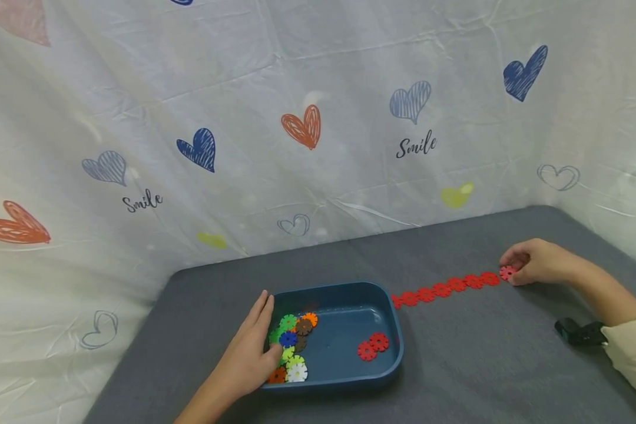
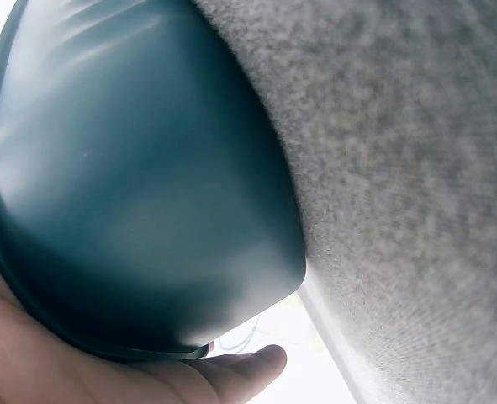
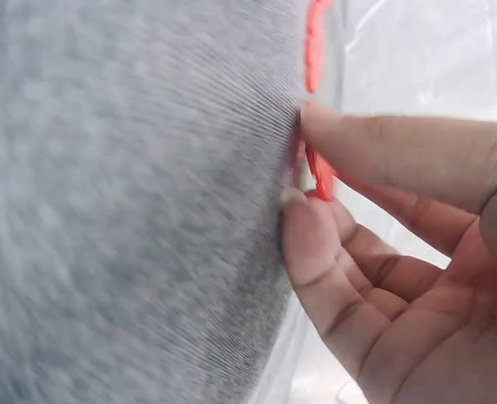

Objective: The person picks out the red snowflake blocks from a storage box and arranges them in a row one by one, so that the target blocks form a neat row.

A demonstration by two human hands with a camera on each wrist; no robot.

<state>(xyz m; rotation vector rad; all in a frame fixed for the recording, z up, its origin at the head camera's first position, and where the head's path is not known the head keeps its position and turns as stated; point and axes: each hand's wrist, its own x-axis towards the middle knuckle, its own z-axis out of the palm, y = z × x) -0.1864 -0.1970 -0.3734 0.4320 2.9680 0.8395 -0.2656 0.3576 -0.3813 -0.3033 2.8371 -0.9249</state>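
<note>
My right hand point(image 1: 543, 263) pinches a red notched plastic disc point(image 1: 507, 272) between thumb and fingers, low over the grey cloth. In the right wrist view the disc point(image 3: 320, 172) stands edge-on, partly hidden by fingertips. It sits at the right end of a row of red notched discs point(image 1: 441, 289) that runs left to the blue tray point(image 1: 344, 386). Along the tray's left rim lies my left hand point(image 1: 249, 347), fingers straight and thumb over the inside. The left wrist view shows the tray's outer wall point(image 2: 147, 185) beside this hand point(image 2: 88, 370).
Two red discs point(image 1: 373, 346) lie at the tray's right. Mixed-colour discs, among them a blue one point(image 1: 288, 338) and a white one point(image 1: 297, 372), are heaped at its left. A curtain point(image 1: 350, 176) with printed hearts hangs behind the grey table point(image 1: 482, 353).
</note>
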